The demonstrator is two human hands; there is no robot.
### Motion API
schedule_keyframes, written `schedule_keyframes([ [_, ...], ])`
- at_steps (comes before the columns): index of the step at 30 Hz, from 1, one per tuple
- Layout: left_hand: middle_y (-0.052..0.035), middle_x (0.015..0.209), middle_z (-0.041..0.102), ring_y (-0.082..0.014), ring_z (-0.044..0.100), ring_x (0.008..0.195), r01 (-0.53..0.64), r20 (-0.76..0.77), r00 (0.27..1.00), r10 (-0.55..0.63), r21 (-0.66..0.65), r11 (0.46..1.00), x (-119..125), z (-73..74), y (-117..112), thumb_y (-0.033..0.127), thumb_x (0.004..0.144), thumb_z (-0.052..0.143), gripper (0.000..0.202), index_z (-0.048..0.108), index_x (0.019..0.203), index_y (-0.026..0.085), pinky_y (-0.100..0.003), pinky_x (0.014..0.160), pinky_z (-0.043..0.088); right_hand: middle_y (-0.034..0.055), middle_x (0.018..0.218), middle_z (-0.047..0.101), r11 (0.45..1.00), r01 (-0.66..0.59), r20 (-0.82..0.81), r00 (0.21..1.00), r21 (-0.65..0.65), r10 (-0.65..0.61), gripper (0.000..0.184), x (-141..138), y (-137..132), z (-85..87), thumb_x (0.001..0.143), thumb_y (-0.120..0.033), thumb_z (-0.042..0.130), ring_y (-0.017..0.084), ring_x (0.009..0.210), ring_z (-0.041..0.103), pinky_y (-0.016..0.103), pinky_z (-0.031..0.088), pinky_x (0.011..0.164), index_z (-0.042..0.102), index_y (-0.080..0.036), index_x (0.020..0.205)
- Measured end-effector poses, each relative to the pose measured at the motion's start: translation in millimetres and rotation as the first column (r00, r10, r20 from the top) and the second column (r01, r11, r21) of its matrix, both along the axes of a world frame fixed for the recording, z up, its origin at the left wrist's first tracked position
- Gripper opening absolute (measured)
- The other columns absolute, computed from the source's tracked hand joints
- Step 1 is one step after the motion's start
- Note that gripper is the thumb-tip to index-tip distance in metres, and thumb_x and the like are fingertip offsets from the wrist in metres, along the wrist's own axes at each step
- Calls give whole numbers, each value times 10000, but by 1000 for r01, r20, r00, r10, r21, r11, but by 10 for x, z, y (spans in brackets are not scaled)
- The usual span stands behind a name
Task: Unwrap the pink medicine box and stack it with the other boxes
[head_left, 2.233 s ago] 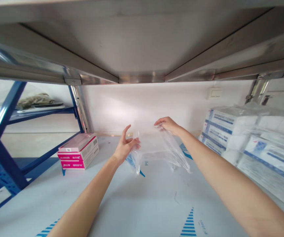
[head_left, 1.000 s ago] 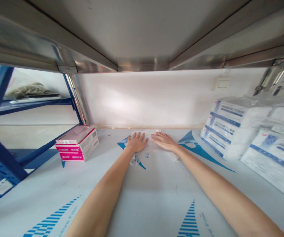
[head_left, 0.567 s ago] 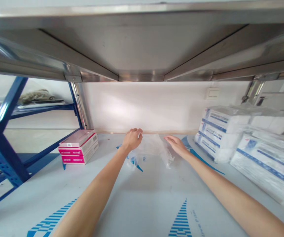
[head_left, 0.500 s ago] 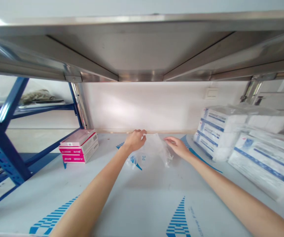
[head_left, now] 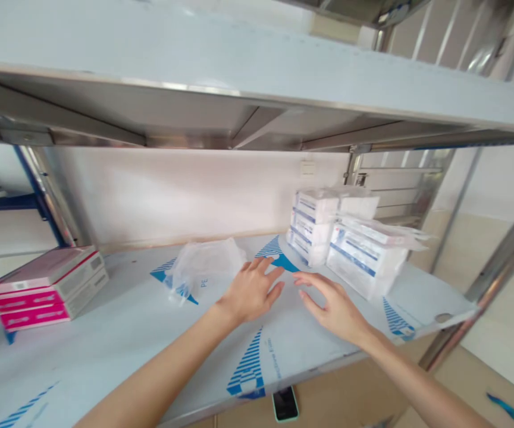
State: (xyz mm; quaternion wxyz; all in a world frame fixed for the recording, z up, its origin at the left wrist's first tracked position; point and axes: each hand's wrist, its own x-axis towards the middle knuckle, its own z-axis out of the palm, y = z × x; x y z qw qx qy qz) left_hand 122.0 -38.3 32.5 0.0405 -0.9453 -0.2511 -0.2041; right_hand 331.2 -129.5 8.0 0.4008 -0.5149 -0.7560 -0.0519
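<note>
A crumpled clear plastic bag (head_left: 206,264) lies on the white shelf board (head_left: 118,333) near the back wall. My left hand (head_left: 253,289) hovers just right of the bag, fingers stretched out, holding nothing. My right hand (head_left: 334,306) is beside it over the shelf, fingers spread and empty. Neither hand touches the bag.
Pink and white boxes (head_left: 45,285) are stacked at the left end. White packs with blue print (head_left: 348,235) are piled at the right. A metal shelf (head_left: 248,77) runs overhead. A phone (head_left: 285,404) lies on the floor below the front edge.
Both hands have let go of the bag and drawn back toward the front right. The view has pulled out from under the upper shelf and turned right.
</note>
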Motion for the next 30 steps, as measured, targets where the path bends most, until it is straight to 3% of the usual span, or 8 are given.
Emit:
schedule_keyframes([
  [2,-115,1466,506,-323,502,1322,110,-44,992,-114,-93,990,260,87,-124,403,1020,385,433,519,1409,269,-518,1080,432,70,996,739,960,137,29,989,244,-148,218,233,-175,262,924,-194,514,240,959,690,407,551,894,679,-217,1065],
  [4,-108,1492,485,-333,488,1343,163,-84,980,-178,-158,974,519,141,-232,406,1012,402,450,495,1435,283,-533,1107,403,94,908,736,834,328,21,927,444,-375,178,520,-271,547,902,-206,530,283,965,668,458,526,918,706,-191,926],
  [7,-128,1524,449,-363,433,1390,199,-108,968,-227,-221,955,847,168,-333,408,1006,409,472,473,1457,281,-555,1120,377,164,1057,741,667,598,57,725,445,-687,275,944,-258,855,870,-253,562,413,1205,545,597,441,997,725,-130,1054],
  [10,-129,1537,432,-378,429,1391,220,-97,963,-251,-252,942,1061,161,-370,444,1006,392,481,462,1463,310,-579,1114,371,142,1110,751,663,679,166,649,314,-743,296,1193,-147,940,860,-282,596,444,1281,497,657,382,1024,742,-148,1079],
  [13,-114,1532,437,-375,459,1364,220,-72,967,-244,-239,946,1154,139,-369,456,1004,388,474,464,1456,331,-586,1100,382,108,978,781,718,630,184,700,294,-690,209,1214,-83,901,872,-223,580,360,1109,647,534,473,958,763,-166,955],
  [18,-126,1391,550,-313,552,1255,179,173,973,-153,-143,974,995,131,-235,394,1017,360,403,566,1328,240,-504,1051,453,93,857,773,722,469,138,783,509,-606,222,940,-207,872,934,-195,522,278,807,720,438,506,840,736,-165,887],
  [24,-96,1076,595,-256,590,1023,156,566,823,-40,-158,975,245,226,129,391,992,383,257,567,1004,211,-441,949,492,43,859,777,804,220,68,949,552,-307,135,316,-174,901,935,-214,591,218,796,723,358,533,818,724,-204,919],
  [30,-29,1063,658,-185,636,968,315,553,833,1,-476,821,-594,359,386,430,1011,370,277,562,1094,248,-317,846,531,22,871,771,941,-60,-136,985,332,110,116,-438,546,724,913,-262,621,191,798,720,302,570,760,727,-215,924],
])
